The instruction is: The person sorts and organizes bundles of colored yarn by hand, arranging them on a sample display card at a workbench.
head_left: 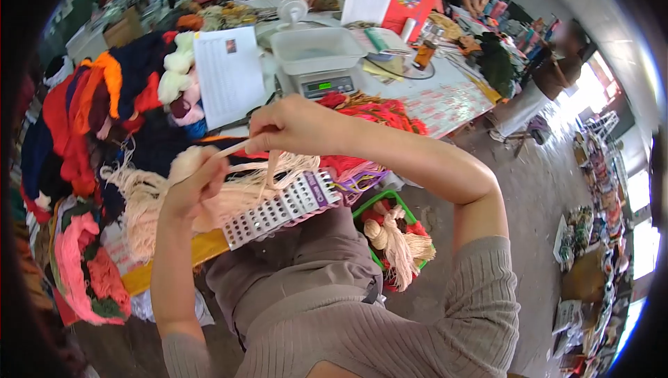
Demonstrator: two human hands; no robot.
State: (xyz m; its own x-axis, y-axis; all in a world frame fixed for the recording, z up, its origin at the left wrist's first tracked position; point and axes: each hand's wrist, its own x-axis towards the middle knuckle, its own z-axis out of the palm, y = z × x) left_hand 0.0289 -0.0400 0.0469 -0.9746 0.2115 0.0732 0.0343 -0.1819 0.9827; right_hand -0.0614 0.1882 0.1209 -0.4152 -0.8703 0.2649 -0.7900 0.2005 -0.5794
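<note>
Cream yarn [189, 163] is bunched at my left hand [198, 186], whose fingers are closed around it. A strand of the same yarn stretches from there to my right hand [296, 126], where thumb and fingertips pinch it. Below both hands, long pale peach yarn skeins [209, 200] spread over the table edge. A white card with rows of round holes [278, 212] lies along that edge in front of my lap. Red yarn [376, 113] lies beyond my right forearm.
A digital scale [323, 87] bears a clear plastic tub [313, 51]. Nearby are a printed sheet [228, 75], a red folder [407, 12] and an amber bottle [423, 56]. Colored yarn piles [69, 120] crowd the left. A green basket [379, 200] of yarn stands below. Other people work farther back.
</note>
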